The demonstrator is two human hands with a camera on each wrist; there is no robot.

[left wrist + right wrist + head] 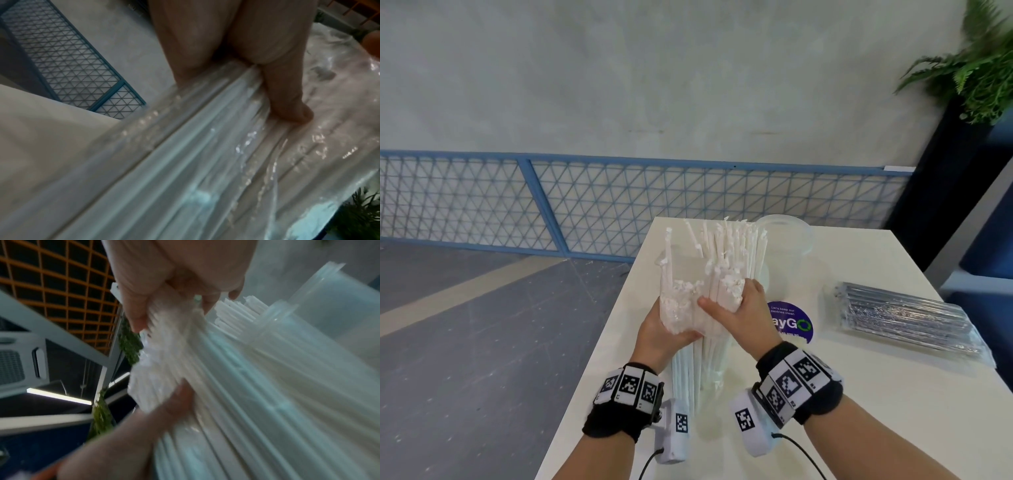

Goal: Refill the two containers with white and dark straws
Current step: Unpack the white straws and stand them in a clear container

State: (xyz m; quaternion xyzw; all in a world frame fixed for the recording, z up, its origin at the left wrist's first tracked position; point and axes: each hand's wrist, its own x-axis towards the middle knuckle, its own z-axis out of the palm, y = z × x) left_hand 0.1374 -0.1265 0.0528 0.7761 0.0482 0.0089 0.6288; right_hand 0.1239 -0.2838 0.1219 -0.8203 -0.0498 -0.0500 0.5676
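We've got both hands on the bundle of white straws (717, 274) here: our left hand (661, 334) curls around its crumpled plastic wrapper (678, 308), and our right hand (744, 313) clamps the straws themselves from the other side. The bundle stands nearly upright between our palms, long axis vertical, torn tips pointing up and away from us. Just beyond our right hand sits a clear container (786, 236); well off to its right, the pack of dark straws (904, 317) lies flat on the table (859, 411).
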